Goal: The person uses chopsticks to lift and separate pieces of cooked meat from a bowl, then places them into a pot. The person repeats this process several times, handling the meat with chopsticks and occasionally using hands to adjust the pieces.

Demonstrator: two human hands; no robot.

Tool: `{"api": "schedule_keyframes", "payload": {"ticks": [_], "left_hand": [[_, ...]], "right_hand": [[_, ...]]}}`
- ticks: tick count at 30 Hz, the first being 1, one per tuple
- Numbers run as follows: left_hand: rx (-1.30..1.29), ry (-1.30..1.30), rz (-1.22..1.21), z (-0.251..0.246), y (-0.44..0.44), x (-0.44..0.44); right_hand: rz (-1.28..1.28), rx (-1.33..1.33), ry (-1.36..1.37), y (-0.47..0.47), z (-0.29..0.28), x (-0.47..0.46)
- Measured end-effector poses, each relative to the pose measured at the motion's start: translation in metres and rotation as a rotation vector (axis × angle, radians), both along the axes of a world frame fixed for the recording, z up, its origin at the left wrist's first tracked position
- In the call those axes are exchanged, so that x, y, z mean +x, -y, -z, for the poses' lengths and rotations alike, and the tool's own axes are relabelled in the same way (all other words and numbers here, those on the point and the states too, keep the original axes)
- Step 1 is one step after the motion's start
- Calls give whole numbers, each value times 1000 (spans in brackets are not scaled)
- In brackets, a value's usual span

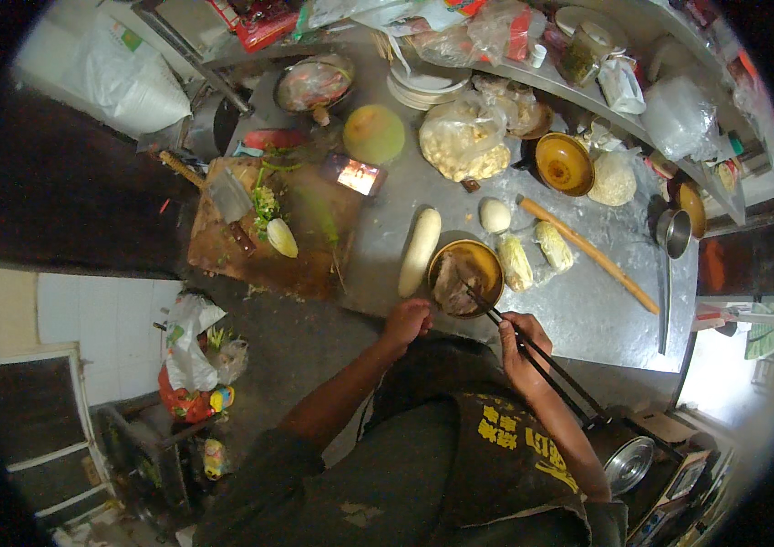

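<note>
A yellow-brown bowl (pixel 491 263) sits near the counter's front edge, holding greyish-brown pieces that look like meat (pixel 454 290). My right hand (pixel 527 349) grips a pair of long dark chopsticks (pixel 578 385), their tips down in those pieces. Just off the bowl's lower left rim, my left hand (pixel 409 321) is curled into a fist; nothing shows in it. Left of the bowl lies a long pale roll (pixel 420 253), perhaps dough. A round pale lump (pixel 495 215) rests behind the bowl. Two small napa cabbages (pixel 515 263) are to its right.
A wooden rolling pin (pixel 589 253) lies diagonally on the metal counter (pixel 619 335). To the left, a cutting board (pixel 277 273) bears a cleaver (pixel 230 195) and greens. A lit phone (pixel 357 176), a bagged pale food (pixel 463 147) and another brown bowl (pixel 565 164) stand farther back, below a loaded shelf.
</note>
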State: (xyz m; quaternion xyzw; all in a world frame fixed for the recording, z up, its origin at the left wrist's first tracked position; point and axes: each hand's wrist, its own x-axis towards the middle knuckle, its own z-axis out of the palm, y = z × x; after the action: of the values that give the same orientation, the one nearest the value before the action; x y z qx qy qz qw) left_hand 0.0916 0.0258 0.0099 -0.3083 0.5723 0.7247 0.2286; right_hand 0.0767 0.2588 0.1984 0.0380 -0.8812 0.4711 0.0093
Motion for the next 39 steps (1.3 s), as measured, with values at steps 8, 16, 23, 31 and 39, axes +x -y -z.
{"api": "schedule_keyframes", "payload": {"ticks": [8, 16, 23, 31, 39], "left_hand": [[40, -73, 60, 8, -2, -7], [47, -119, -6, 5, -5, -14], [-4, -61, -18, 2, -6, -18], [-39, -119, 45, 10, -3, -26], [-72, -99, -6, -4, -9, -26]], "right_hand": [[-20, 55, -54, 0, -2, 0], [-17, -2, 23, -2, -2, -1], [-28, 33, 56, -3, 0, 0], [-5, 25, 95, -3, 0, 3], [-18, 32, 95, -8, 3, 4]]}}
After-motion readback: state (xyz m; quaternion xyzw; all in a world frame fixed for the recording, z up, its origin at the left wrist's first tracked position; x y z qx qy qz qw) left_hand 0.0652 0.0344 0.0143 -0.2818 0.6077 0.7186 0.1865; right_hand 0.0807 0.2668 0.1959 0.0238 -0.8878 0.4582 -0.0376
